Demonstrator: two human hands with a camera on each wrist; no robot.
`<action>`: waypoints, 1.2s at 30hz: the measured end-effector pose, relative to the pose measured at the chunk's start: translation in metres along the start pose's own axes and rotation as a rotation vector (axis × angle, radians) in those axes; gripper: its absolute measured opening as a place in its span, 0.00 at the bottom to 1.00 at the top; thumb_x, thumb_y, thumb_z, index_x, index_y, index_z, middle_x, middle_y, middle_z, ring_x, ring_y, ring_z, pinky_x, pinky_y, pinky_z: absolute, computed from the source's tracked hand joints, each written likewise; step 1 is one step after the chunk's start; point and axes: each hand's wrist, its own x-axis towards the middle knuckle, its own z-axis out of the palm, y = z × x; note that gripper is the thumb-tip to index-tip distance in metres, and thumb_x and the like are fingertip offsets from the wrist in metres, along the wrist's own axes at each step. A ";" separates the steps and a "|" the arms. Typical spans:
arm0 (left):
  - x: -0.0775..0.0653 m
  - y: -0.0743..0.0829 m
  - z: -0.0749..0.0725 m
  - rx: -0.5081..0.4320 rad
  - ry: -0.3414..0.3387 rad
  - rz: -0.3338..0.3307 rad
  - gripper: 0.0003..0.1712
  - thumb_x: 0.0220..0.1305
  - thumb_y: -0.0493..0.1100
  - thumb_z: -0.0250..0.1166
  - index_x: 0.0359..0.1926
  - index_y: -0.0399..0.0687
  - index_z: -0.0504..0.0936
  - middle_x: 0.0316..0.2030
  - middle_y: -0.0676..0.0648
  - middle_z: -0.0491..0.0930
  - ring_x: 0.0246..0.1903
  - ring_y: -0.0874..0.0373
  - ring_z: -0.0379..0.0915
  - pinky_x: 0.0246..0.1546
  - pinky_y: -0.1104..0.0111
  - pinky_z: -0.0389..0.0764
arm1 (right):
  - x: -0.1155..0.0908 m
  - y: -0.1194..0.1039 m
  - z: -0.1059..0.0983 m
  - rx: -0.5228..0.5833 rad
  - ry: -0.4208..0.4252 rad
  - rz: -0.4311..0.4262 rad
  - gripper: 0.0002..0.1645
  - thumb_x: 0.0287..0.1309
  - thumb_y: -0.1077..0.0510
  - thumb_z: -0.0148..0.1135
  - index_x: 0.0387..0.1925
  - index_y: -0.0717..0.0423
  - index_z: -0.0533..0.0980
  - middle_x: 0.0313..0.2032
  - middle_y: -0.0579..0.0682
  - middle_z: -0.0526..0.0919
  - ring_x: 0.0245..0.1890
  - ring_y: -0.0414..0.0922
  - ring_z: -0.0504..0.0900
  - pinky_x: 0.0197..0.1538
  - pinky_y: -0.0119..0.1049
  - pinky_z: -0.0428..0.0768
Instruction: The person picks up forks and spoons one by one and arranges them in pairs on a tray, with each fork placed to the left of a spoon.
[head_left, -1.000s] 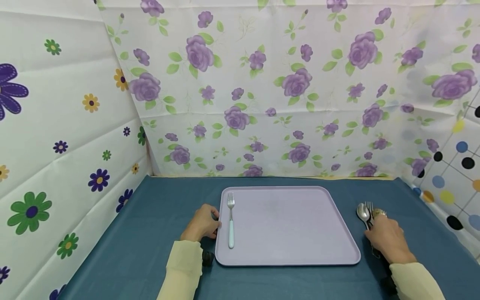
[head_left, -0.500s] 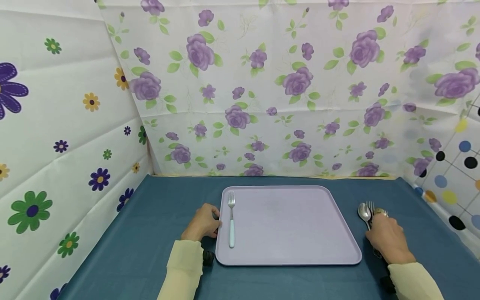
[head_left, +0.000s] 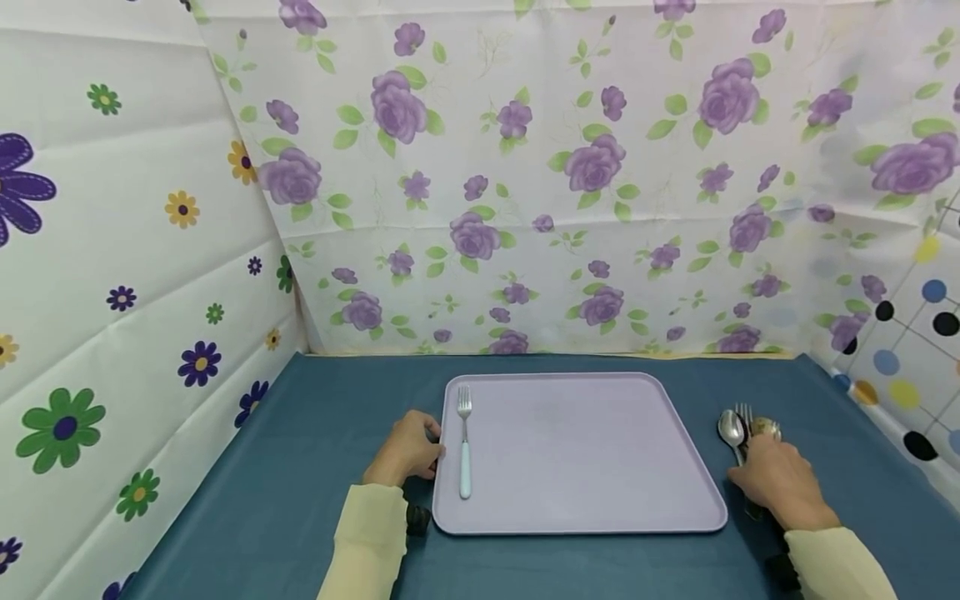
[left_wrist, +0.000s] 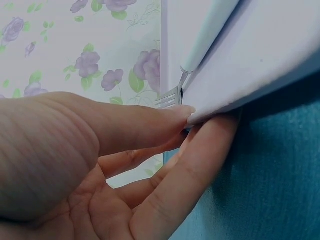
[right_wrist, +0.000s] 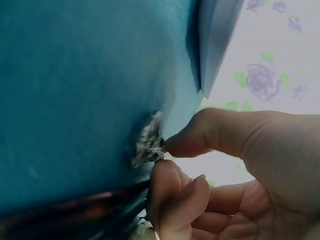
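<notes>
The rim of the lilac tray (head_left: pixel 585 467), which lies on the teal tablecloth (head_left: pixel 570 567), is pinched at its left side by the left hand (head_left: pixel 403 450), thumb above and fingers beneath. Should that rim be raised or tugged, the blue-handled fork (head_left: pixel 465 468) lying along that side of the tray could be made to slide, since it is held by nothing. Beyond the tray's right side, an ornate metal handle (right_wrist: pixel 149 142) appears to be pinched between thumb and forefinger of the right hand (head_left: pixel 783 483). If it were lifted carelessly, the spoon (head_left: pixel 730 427) and the plain-tined fork (head_left: pixel 743 412) might be dragged along or knocked askew, so closely are the pieces bunched; a hold this near the handle's end might also let it swivel. Most of that bunch is covered by the right hand, and the number of pieces cannot be told. The gold-toned head (head_left: pixel 765 427) beside the fork (perhaps another spoon) is partly hidden, and the right wrist view is dim and blurred around the handle.
</notes>
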 end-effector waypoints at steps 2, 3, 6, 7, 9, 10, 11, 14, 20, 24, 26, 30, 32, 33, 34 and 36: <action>0.000 0.000 -0.001 0.007 0.000 -0.003 0.11 0.59 0.28 0.63 0.44 0.32 0.78 0.29 0.40 0.78 0.22 0.54 0.78 0.22 0.64 0.85 | 0.001 0.000 0.000 -0.006 0.001 0.002 0.17 0.52 0.54 0.65 0.17 0.58 0.69 0.17 0.53 0.70 0.17 0.48 0.71 0.20 0.40 0.70; 0.000 -0.001 0.000 0.005 0.001 -0.007 0.12 0.59 0.28 0.63 0.44 0.32 0.78 0.29 0.40 0.78 0.22 0.54 0.77 0.22 0.64 0.85 | 0.001 0.000 -0.001 -0.006 0.001 0.009 0.18 0.52 0.53 0.66 0.18 0.58 0.70 0.17 0.53 0.70 0.17 0.48 0.71 0.20 0.40 0.70; 0.001 0.000 0.000 0.001 -0.001 0.003 0.12 0.59 0.28 0.63 0.45 0.32 0.78 0.28 0.40 0.78 0.22 0.55 0.77 0.23 0.64 0.85 | 0.002 0.001 -0.001 0.002 0.009 0.031 0.18 0.51 0.52 0.66 0.18 0.58 0.70 0.17 0.54 0.70 0.17 0.48 0.71 0.19 0.40 0.70; 0.001 0.000 0.000 -0.001 -0.001 0.006 0.12 0.59 0.28 0.63 0.45 0.32 0.78 0.28 0.40 0.78 0.22 0.55 0.77 0.23 0.63 0.85 | 0.003 0.002 -0.002 0.005 0.013 0.037 0.18 0.51 0.52 0.66 0.18 0.58 0.71 0.17 0.54 0.71 0.17 0.48 0.71 0.19 0.40 0.70; 0.001 0.001 0.001 -0.004 0.000 0.005 0.12 0.59 0.28 0.63 0.45 0.32 0.78 0.29 0.40 0.78 0.22 0.55 0.78 0.23 0.63 0.85 | 0.003 0.002 -0.002 0.016 0.011 0.052 0.18 0.51 0.52 0.66 0.20 0.60 0.72 0.17 0.54 0.71 0.16 0.48 0.72 0.18 0.39 0.70; 0.001 0.001 0.001 -0.003 -0.001 0.008 0.12 0.59 0.29 0.63 0.46 0.32 0.78 0.29 0.40 0.78 0.22 0.55 0.78 0.23 0.63 0.85 | 0.003 0.002 -0.002 0.019 0.012 0.055 0.18 0.51 0.52 0.66 0.21 0.61 0.72 0.17 0.54 0.71 0.16 0.47 0.72 0.18 0.39 0.70; 0.001 0.002 0.002 -0.003 -0.001 0.008 0.12 0.59 0.29 0.63 0.46 0.32 0.78 0.29 0.40 0.78 0.22 0.55 0.78 0.23 0.63 0.85 | 0.003 0.002 -0.003 0.024 0.011 0.056 0.18 0.51 0.52 0.66 0.21 0.61 0.72 0.17 0.54 0.71 0.16 0.47 0.72 0.18 0.39 0.70; 0.001 0.002 0.002 -0.002 -0.004 0.005 0.12 0.60 0.29 0.63 0.46 0.33 0.78 0.30 0.40 0.78 0.22 0.54 0.78 0.23 0.63 0.85 | 0.004 0.001 -0.004 0.027 0.005 0.054 0.17 0.51 0.53 0.66 0.22 0.62 0.72 0.17 0.54 0.71 0.16 0.47 0.72 0.19 0.39 0.70; 0.001 0.000 0.002 0.007 0.005 -0.008 0.12 0.59 0.29 0.63 0.45 0.33 0.78 0.30 0.40 0.77 0.21 0.54 0.77 0.22 0.63 0.85 | 0.005 -0.001 -0.005 0.028 -0.011 0.049 0.23 0.48 0.51 0.69 0.28 0.70 0.73 0.21 0.57 0.74 0.20 0.49 0.73 0.22 0.42 0.73; 0.001 0.000 0.002 0.008 0.006 -0.012 0.12 0.59 0.29 0.64 0.45 0.33 0.78 0.30 0.40 0.78 0.21 0.55 0.77 0.22 0.63 0.85 | 0.005 -0.001 -0.005 0.029 0.001 0.054 0.32 0.46 0.49 0.70 0.36 0.77 0.72 0.23 0.60 0.75 0.22 0.51 0.73 0.23 0.44 0.74; 0.001 -0.001 0.002 0.004 0.004 -0.011 0.12 0.59 0.29 0.63 0.45 0.33 0.78 0.29 0.40 0.78 0.21 0.55 0.78 0.22 0.63 0.85 | 0.005 -0.001 -0.005 0.036 0.011 0.057 0.32 0.46 0.49 0.71 0.36 0.77 0.72 0.23 0.61 0.75 0.22 0.52 0.73 0.23 0.44 0.74; 0.001 -0.001 0.002 0.000 -0.004 -0.016 0.12 0.59 0.29 0.64 0.45 0.33 0.78 0.29 0.40 0.78 0.21 0.54 0.78 0.22 0.63 0.85 | 0.005 -0.001 -0.003 0.048 0.027 0.049 0.27 0.45 0.50 0.70 0.30 0.71 0.72 0.21 0.59 0.74 0.21 0.51 0.73 0.23 0.44 0.73; 0.001 -0.001 0.002 -0.003 -0.009 -0.016 0.12 0.59 0.29 0.64 0.45 0.33 0.78 0.30 0.40 0.78 0.21 0.54 0.78 0.22 0.63 0.85 | 0.005 -0.002 -0.002 0.050 0.047 0.040 0.25 0.45 0.50 0.70 0.27 0.70 0.71 0.20 0.57 0.72 0.21 0.50 0.72 0.22 0.43 0.72; 0.001 -0.001 0.001 -0.006 -0.010 -0.015 0.12 0.59 0.29 0.64 0.45 0.33 0.78 0.30 0.40 0.78 0.22 0.54 0.78 0.23 0.63 0.85 | 0.005 -0.003 -0.002 0.053 0.057 0.035 0.25 0.44 0.50 0.70 0.27 0.70 0.71 0.20 0.57 0.72 0.21 0.50 0.71 0.22 0.42 0.72; 0.000 -0.001 0.001 -0.008 -0.010 -0.015 0.12 0.59 0.29 0.63 0.45 0.33 0.78 0.30 0.40 0.78 0.22 0.54 0.78 0.23 0.63 0.85 | 0.005 -0.004 -0.002 0.054 0.065 0.032 0.25 0.44 0.51 0.70 0.26 0.69 0.71 0.20 0.56 0.72 0.20 0.50 0.71 0.22 0.42 0.72; 0.001 -0.001 0.001 -0.009 -0.010 -0.013 0.12 0.59 0.29 0.63 0.46 0.33 0.78 0.30 0.40 0.78 0.22 0.55 0.78 0.23 0.63 0.85 | 0.006 -0.006 -0.002 0.059 0.079 0.027 0.25 0.43 0.51 0.70 0.26 0.69 0.71 0.20 0.56 0.71 0.20 0.50 0.71 0.22 0.42 0.71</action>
